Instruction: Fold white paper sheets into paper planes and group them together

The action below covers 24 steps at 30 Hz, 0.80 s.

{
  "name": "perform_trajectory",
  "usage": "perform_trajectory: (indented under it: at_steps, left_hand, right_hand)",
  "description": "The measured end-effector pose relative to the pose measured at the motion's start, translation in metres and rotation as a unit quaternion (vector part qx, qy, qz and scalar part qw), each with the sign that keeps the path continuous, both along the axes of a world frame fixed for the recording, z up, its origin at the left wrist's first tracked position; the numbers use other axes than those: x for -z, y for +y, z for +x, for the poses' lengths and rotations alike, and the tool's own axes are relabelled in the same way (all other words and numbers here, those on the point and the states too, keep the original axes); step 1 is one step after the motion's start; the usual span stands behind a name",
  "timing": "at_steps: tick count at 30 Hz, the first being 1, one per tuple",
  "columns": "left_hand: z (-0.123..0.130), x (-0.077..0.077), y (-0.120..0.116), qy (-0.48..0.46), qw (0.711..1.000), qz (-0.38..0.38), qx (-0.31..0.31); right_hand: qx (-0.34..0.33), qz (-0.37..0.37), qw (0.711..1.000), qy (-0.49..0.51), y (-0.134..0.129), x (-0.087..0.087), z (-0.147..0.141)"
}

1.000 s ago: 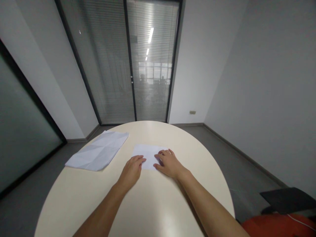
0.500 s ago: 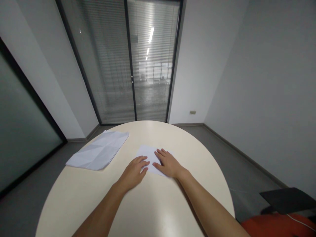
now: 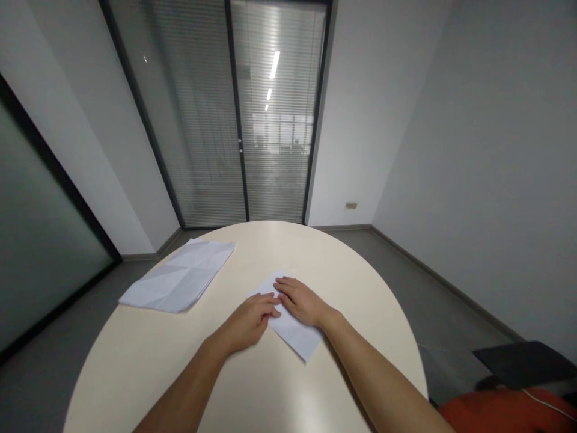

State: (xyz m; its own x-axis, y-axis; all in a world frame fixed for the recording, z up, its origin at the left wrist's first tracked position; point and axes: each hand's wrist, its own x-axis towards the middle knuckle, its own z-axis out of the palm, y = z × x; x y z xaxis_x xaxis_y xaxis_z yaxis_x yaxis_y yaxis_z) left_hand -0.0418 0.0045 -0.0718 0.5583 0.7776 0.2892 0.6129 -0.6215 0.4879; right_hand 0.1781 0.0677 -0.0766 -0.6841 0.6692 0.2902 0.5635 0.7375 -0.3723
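Note:
A small folded sheet of white paper [image 3: 297,337] lies slantwise on the round table, one corner pointing toward me. My right hand [image 3: 302,302] lies flat across its upper part, fingers stretched out to the left. From the left side, my left hand [image 3: 253,319] rests on the paper's left edge with fingers extended, their tips almost meeting the right hand's fingers. The left thumb is partly hidden under that hand. Both hands cover the middle of the paper.
On the left of the cream table [image 3: 252,385] lies a stack of creased white paper [image 3: 180,276]. Past the table stands a glass partition with blinds [image 3: 274,180]. At the lower right are a black chair part [image 3: 525,364] and something red [image 3: 496,412].
The paper has turned, and its near corner now points toward me. My left hand has moved right, closer to my right hand, whose fingertips have shifted slightly left.

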Motion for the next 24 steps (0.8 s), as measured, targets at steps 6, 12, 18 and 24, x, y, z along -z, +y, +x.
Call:
perform_trajectory:
  at_steps: [6, 12, 18, 24]
  left_hand:
    - [0.003, -0.004, -0.004, 0.016, 1.000, 0.002, -0.003]
    - [0.004, -0.005, -0.006, 0.047, 0.999, 0.008, -0.015]
    - [0.001, 0.001, -0.001, 0.094, 0.992, 0.024, -0.081]
    - [0.000, 0.006, 0.002, 0.116, 0.982, 0.038, -0.142]
  right_hand:
    - [0.032, -0.001, 0.999, -0.017, 0.003, 0.000, 0.004]
    - [0.036, -0.008, 0.999, -0.031, -0.004, -0.011, 0.002]
    - [0.005, -0.034, 0.999, -0.024, -0.004, -0.009, -0.002]
    - [0.095, -0.052, 0.991, -0.083, -0.004, -0.006, 0.002]
